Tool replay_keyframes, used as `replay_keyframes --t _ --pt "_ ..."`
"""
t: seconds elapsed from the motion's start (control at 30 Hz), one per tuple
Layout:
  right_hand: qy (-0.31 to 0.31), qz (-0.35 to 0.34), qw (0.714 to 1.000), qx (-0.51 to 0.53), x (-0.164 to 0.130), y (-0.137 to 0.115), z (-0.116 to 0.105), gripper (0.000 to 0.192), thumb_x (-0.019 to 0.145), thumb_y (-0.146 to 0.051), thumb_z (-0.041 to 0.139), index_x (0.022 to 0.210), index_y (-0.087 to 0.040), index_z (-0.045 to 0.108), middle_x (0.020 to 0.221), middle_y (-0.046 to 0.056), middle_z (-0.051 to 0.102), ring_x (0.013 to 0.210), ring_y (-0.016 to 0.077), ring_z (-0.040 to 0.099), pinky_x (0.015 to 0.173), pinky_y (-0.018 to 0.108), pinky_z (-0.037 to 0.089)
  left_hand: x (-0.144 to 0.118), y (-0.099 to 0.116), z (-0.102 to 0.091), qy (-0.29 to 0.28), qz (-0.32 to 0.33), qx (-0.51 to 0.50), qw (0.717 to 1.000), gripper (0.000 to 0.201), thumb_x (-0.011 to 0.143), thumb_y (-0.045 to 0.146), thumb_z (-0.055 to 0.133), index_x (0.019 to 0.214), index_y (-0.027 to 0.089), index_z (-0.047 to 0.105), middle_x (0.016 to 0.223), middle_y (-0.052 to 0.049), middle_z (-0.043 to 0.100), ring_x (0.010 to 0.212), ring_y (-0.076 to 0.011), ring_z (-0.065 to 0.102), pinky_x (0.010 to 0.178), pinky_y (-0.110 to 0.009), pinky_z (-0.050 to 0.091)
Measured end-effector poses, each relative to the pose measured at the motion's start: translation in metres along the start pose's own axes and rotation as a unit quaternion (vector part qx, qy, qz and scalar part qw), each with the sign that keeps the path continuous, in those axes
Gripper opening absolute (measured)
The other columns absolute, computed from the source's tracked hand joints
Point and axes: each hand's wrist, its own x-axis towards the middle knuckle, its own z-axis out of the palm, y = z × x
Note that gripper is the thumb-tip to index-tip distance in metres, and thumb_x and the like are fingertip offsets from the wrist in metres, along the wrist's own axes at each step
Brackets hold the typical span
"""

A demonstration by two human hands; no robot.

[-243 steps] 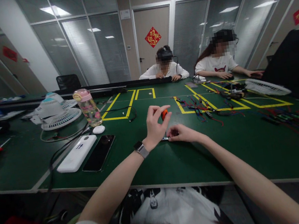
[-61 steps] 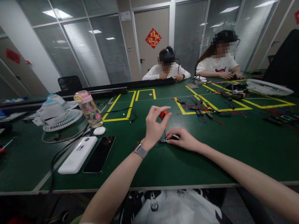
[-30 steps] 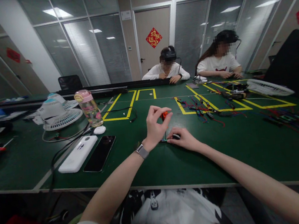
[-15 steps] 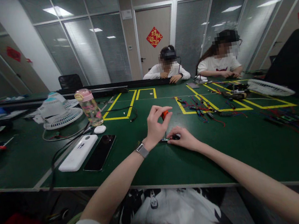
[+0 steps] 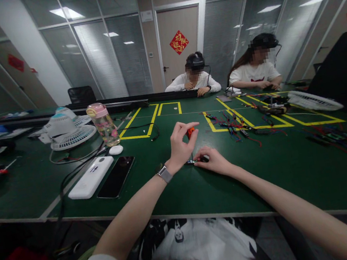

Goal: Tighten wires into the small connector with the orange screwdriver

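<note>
My left hand (image 5: 181,142) is closed around the orange-red handle of a screwdriver (image 5: 191,132), held upright. Its thin shaft points down at a small part (image 5: 191,161) lying on the green table, which looks like a little circuit board. My right hand (image 5: 212,161) rests low on the table with thumb and fingers pinched at that part's right end. A dark piece shows under the right fingers, too small to name. Whether the screwdriver tip touches a screw cannot be seen.
Left of my hands lie a black phone (image 5: 116,177), a white power bank (image 5: 91,178), a white earbud case (image 5: 115,150), a pink-lidded bottle (image 5: 104,125) and a white fan (image 5: 73,137). Wired boards (image 5: 233,126) and tangled wires (image 5: 344,135) lie right. Two people sit across the table.
The orange-red handle shows a little differently between my left fingers, which have shifted slightly. My right hand and the small part stay in place.
</note>
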Motion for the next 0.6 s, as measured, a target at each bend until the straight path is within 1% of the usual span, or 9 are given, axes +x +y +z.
replay_keyframes --t 0.07,0.1,0.23,0.3,0.37,0.43,0.53,0.6 --pt "0.001 0.0 1.0 0.001 0.0001 -0.0005 -0.0003 0.006 0.075 -0.019 0.072 0.082 -0.019 0.072 0.074 0.003 0.067 0.077 0.0192 0.059 0.075 0.032 0.045 0.0 0.0002 -0.0003 0.003 -0.001 0.002 1.0 0.014 0.091 0.022 0.056 0.101 0.019 0.066 0.086 -0.002 0.057 0.079 -0.0135 0.054 0.073 -0.026 0.046" --pt "0.001 0.0 1.0 0.001 0.0002 -0.0008 -0.0005 0.006 0.075 -0.019 0.072 0.081 -0.019 0.072 0.075 0.003 0.067 0.077 0.0193 0.059 0.075 0.032 0.045 -0.0001 0.0 -0.0005 -0.002 -0.004 -0.004 1.0 0.016 0.092 0.023 0.054 0.102 0.019 0.066 0.089 -0.003 0.058 0.081 -0.0137 0.055 0.074 -0.026 0.047" --pt "-0.001 0.0 1.0 0.004 0.0006 -0.0021 -0.0015 0.005 0.075 -0.018 0.072 0.08 -0.019 0.071 0.075 0.003 0.067 0.077 0.0194 0.059 0.074 0.032 0.046 -0.0009 -0.0016 -0.0004 -0.04 -0.024 -0.061 0.997 0.029 0.099 0.022 0.039 0.119 0.021 0.06 0.103 -0.005 0.062 0.087 -0.0137 0.06 0.078 -0.027 0.049" --pt "-0.004 -0.002 1.0 0.004 0.0007 -0.0025 -0.002 0.005 0.076 -0.019 0.071 0.081 -0.019 0.071 0.076 0.004 0.067 0.077 0.0193 0.059 0.074 0.032 0.046 -0.0013 -0.0027 0.0003 -0.046 -0.029 -0.082 0.995 0.032 0.099 0.021 0.037 0.124 0.021 0.057 0.106 -0.006 0.063 0.085 -0.0125 0.062 0.077 -0.026 0.05" --pt "-0.008 -0.004 1.0 0.0 0.0008 -0.0025 -0.0022 0.006 0.076 -0.019 0.071 0.082 -0.019 0.071 0.076 0.004 0.067 0.077 0.0193 0.059 0.075 0.033 0.046 -0.0014 -0.0036 0.0011 -0.038 -0.025 -0.077 0.996 0.031 0.099 0.02 0.039 0.125 0.021 0.056 0.102 -0.005 0.063 0.081 -0.0115 0.062 0.075 -0.025 0.05" --pt "-0.01 -0.004 1.0 -0.004 0.0008 -0.0023 -0.0021 0.006 0.076 -0.019 0.071 0.082 -0.019 0.071 0.076 0.004 0.067 0.077 0.0195 0.059 0.075 0.033 0.046 -0.0011 -0.004 0.0017 -0.021 -0.014 -0.046 0.999 0.028 0.097 0.02 0.045 0.122 0.021 0.059 0.094 -0.003 0.062 0.078 -0.0117 0.059 0.074 -0.026 0.049" --pt "-0.01 0.001 1.0 -0.001 0.0006 -0.0022 -0.0017 0.007 0.076 -0.019 0.072 0.083 -0.018 0.071 0.076 0.004 0.067 0.078 0.0198 0.059 0.076 0.033 0.045 0.0001 -0.0035 0.0016 0.007 -0.001 0.014 1.0 0.021 0.091 0.022 0.057 0.11 0.021 0.065 0.084 -0.001 0.056 0.077 -0.0132 0.054 0.073 -0.026 0.047" --pt "-0.01 0.003 1.0 0.001 0.0006 -0.0021 -0.0018 0.007 0.076 -0.019 0.071 0.082 -0.018 0.071 0.076 0.004 0.067 0.079 0.0199 0.059 0.076 0.034 0.046 0.0009 -0.0029 0.0008 0.016 0.001 0.029 0.999 0.016 0.088 0.024 0.062 0.103 0.021 0.067 0.081 -0.001 0.053 0.076 -0.0134 0.052 0.071 -0.026 0.046"
